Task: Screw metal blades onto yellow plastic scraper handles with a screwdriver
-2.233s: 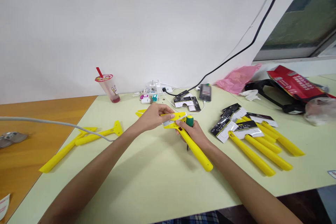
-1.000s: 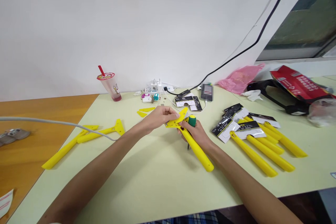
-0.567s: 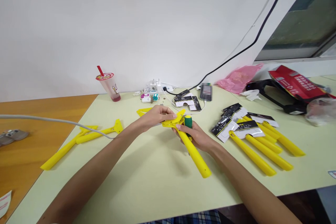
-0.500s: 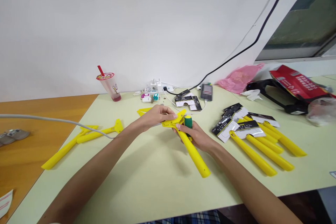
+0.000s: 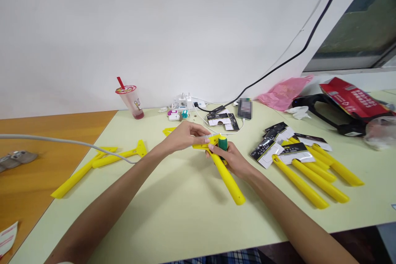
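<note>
A yellow scraper (image 5: pixel 228 178) is held above the table, its handle slanting toward me and its wide head raised. My left hand (image 5: pixel 186 135) pinches the left part of the head, where a thin pale strip lies along the upper edge; its fingertips partly cover it. My right hand (image 5: pixel 234 157) grips the scraper just below the head, with the thumb on top. The same hand also holds a screwdriver (image 5: pixel 222 142) with a green and yellow handle; its shaft is hidden. Behind my left hand, another yellow piece (image 5: pixel 168 131) shows in part.
Yellow scrapers (image 5: pixel 119 157) lie at left under a grey cable (image 5: pixel 77 142). Several yellow handles (image 5: pixel 318 183) and black-and-white packets (image 5: pixel 269 148) are at right. A drink cup (image 5: pixel 131 102), a power strip (image 5: pixel 198 104), a phone (image 5: pixel 245 108) and a pink bag (image 5: pixel 283 94) stand or lie by the wall.
The yellow plate that stood tilted up at the scraper's head now lies lower, and a pale strip shows along the edge. Both hands stay nearly in place; the view shifts slightly.
</note>
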The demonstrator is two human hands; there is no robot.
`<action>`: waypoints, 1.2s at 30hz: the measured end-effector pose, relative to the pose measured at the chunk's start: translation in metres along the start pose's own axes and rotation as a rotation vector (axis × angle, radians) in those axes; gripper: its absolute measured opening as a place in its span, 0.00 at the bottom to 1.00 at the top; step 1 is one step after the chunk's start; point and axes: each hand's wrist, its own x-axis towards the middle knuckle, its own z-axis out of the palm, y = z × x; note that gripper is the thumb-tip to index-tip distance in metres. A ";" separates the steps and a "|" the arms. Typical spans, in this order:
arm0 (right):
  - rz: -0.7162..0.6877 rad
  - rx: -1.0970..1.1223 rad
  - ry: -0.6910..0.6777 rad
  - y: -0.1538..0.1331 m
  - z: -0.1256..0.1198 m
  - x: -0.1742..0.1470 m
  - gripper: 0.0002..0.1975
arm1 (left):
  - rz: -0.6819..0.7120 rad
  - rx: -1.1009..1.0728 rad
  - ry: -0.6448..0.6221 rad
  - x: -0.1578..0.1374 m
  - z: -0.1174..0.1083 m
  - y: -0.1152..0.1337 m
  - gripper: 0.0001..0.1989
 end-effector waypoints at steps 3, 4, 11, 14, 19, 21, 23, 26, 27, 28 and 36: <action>-0.019 0.006 0.022 -0.002 0.001 0.000 0.26 | 0.032 0.063 0.024 -0.002 0.003 0.001 0.15; -0.024 0.004 0.034 -0.003 0.002 0.000 0.27 | 0.045 0.075 0.028 -0.002 0.005 0.002 0.15; -0.051 -0.038 0.140 -0.010 0.010 -0.003 0.30 | 0.041 0.021 0.046 -0.006 0.011 0.011 0.16; -0.082 -0.051 0.139 -0.011 0.012 -0.006 0.31 | 0.071 0.088 0.032 -0.011 0.008 0.020 0.17; -0.126 -0.044 0.124 -0.013 0.012 -0.009 0.29 | 0.108 0.167 0.008 -0.018 0.003 0.033 0.16; -0.136 -0.035 0.118 -0.014 0.011 -0.010 0.28 | 0.109 0.154 0.009 -0.021 0.003 0.036 0.16; -0.142 -0.040 0.125 -0.015 0.011 -0.011 0.28 | 0.107 0.145 0.021 -0.022 0.004 0.037 0.16; -0.155 -0.058 0.159 -0.015 0.011 -0.011 0.27 | 0.113 0.113 0.023 -0.023 0.005 0.037 0.16; -0.161 -0.062 0.174 -0.014 0.011 -0.011 0.27 | 0.114 0.096 0.014 -0.022 0.005 0.037 0.17; -0.165 -0.066 0.190 -0.013 0.011 -0.010 0.27 | 0.111 0.078 0.006 -0.022 0.005 0.037 0.17; -0.188 -0.059 0.261 -0.007 0.012 -0.008 0.24 | 0.069 0.038 0.014 -0.023 0.003 0.037 0.16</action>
